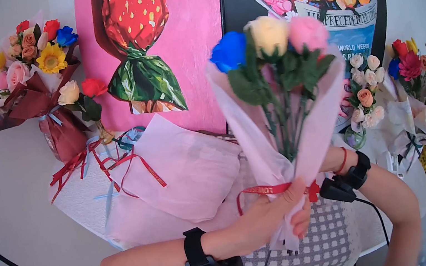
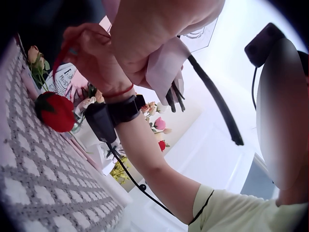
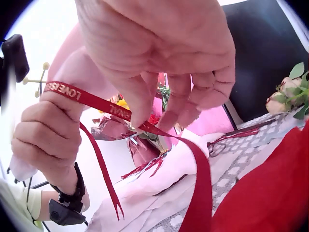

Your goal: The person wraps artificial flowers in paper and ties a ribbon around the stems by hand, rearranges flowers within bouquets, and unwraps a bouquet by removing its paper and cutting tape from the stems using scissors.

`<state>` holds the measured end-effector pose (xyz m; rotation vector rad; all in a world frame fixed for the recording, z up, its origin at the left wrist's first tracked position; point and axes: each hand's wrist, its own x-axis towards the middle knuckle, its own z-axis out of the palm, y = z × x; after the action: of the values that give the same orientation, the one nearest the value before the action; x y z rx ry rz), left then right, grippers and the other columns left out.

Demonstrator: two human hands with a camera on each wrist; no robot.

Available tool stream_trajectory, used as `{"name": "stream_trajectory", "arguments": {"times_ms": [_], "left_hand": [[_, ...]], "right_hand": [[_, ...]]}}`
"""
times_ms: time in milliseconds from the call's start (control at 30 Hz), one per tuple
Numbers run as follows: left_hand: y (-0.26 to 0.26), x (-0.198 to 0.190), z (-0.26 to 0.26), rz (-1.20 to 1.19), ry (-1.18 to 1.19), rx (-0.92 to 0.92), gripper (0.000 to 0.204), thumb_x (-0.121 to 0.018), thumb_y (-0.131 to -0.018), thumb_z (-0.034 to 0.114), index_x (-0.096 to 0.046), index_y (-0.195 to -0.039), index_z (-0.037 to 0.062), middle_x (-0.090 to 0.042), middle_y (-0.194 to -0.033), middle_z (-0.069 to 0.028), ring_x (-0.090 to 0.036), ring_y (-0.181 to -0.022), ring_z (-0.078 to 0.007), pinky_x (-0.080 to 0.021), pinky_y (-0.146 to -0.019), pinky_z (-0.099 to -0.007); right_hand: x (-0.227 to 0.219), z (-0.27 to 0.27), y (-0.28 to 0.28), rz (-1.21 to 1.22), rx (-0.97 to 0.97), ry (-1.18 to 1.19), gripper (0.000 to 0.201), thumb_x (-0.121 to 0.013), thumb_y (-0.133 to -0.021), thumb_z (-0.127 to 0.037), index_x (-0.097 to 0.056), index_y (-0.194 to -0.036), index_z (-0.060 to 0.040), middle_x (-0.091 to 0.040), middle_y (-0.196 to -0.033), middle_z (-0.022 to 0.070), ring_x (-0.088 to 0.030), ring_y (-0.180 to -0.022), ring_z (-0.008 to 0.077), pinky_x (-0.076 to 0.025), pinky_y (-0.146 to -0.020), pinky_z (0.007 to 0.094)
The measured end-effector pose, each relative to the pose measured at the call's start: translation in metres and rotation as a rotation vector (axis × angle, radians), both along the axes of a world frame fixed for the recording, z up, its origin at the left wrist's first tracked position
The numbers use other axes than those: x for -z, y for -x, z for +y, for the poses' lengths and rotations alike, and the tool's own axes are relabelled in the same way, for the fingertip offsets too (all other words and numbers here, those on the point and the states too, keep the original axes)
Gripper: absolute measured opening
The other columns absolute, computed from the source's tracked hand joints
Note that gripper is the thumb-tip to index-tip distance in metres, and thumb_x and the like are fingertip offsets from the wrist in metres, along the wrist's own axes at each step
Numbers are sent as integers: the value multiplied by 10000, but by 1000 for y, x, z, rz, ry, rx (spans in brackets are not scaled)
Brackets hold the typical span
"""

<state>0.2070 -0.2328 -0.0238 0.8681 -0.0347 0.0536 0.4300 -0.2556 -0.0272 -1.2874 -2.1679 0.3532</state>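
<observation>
A bouquet with a blue rose point(image 1: 230, 51), a cream rose point(image 1: 268, 37) and a pink rose point(image 1: 309, 33) stands upright in pale pink wrapping paper point(image 1: 317, 135). My left hand point(image 1: 272, 217) grips its gathered lower end; cut stems point(image 2: 176, 96) stick out below in the left wrist view. A red lettered ribbon point(image 3: 99, 102) crosses the front of the wrapping. In the right wrist view my right hand point(image 3: 169, 53) pinches this ribbon between thumb and fingers, its loose end hanging down. The bouquet largely hides that hand in the head view.
Pink paper sheets point(image 1: 188, 168) and red ribbons point(image 1: 132, 172) lie on the table at left. A wrapped bouquet point(image 1: 50, 87) stands behind them, with more flowers point(image 1: 366, 87) at right. A red rose point(image 2: 57, 112) is near the checked cloth point(image 2: 48, 179).
</observation>
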Motion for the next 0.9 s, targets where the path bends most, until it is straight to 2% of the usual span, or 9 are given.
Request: {"name": "stream_trajectory", "arguments": {"times_ms": [67, 133, 367, 500, 633, 733, 767, 800, 900], "left_hand": [[0, -3, -6, -11, -21, 4, 432, -388, -918, 440, -402, -682, 79, -391, -594, 1, -443, -547, -124, -401, -551, -257], [2, -5, -9, 61, -86, 127, 488, -285, -934, 462, -370, -657, 69, -342, -609, -3, -422, -604, -125, -381, -624, -247], [2, 0, -13, 55, -68, 172, 489, -302, -941, 434, -366, -627, 66, -354, -586, -6, -400, -541, -122, -361, -555, -242], [-3, -1, -18, 35, -58, 214, 482, -303, -948, 415, -367, -621, 67, -358, -581, -6, -406, -528, -121, -361, -541, -241], [-10, 2, -26, 32, -28, 78, 473, -330, -942, 420, -372, -625, 72, -380, -579, -5, -425, -520, -119, -371, -542, -238], [-11, -1, -18, 43, -112, -78, 464, -354, -930, 441, -382, -644, 77, -393, -580, -6, -434, -520, -122, -379, -539, -245], [-11, -3, -14, 69, -169, -157, 460, -365, -923, 454, -387, -654, 81, -398, -581, -6, -438, -523, -124, -383, -537, -251], [-14, 0, -9, 66, -169, -162, 460, -365, -923, 454, -387, -654, 81, -398, -581, -6, -438, -523, -124, -383, -537, -251], [-21, 8, 10, 93, -223, -402, 380, -386, -926, 423, -430, -752, 88, -433, -595, -2, -462, -539, -108, -388, -533, -242]], "right_hand": [[54, 19, -32, 575, 92, 301, 386, -590, -832, -201, -486, -1151, -11, -510, -1085, 88, -480, -1042, 183, -340, -959, 278], [57, 14, -37, 635, 93, 345, 369, -579, -835, -202, -490, -1134, -6, -508, -1075, 90, -481, -1026, 176, -349, -936, 270], [-27, -4, 50, 1082, 66, 629, 286, -501, -859, -205, -516, -1015, 34, -493, -1001, 106, -492, -916, 127, -413, -781, 212], [-18, 6, 40, 667, -275, 518, 198, -519, -848, -169, -540, -983, -25, -464, -1078, 107, -475, -974, 152, -396, -849, 245], [-7, 1, 46, 512, -137, 466, 209, -485, -876, -150, -533, -1030, -17, -462, -1103, 114, -451, -1043, 177, -378, -901, 259], [2, -11, 30, 1195, 187, 782, 255, -546, -828, -132, -573, -1019, 33, -555, -1068, 87, -510, -955, 163, -375, -924, 256], [21, -7, 3, 478, -23, 485, 261, -595, -789, -120, -590, -1014, 13, -605, -992, 93, -555, -883, 179, -424, -854, 282], [-5, -10, 16, -17, 82, 239, 230, -624, -751, -92, -613, -965, -8, -622, -881, 130, -592, -789, 231, -454, -775, 313], [-58, -34, 41, -179, 183, 210, 176, -614, -738, -81, -616, -903, -19, -608, -810, 151, -592, -768, 261, -460, -676, 327]]}}
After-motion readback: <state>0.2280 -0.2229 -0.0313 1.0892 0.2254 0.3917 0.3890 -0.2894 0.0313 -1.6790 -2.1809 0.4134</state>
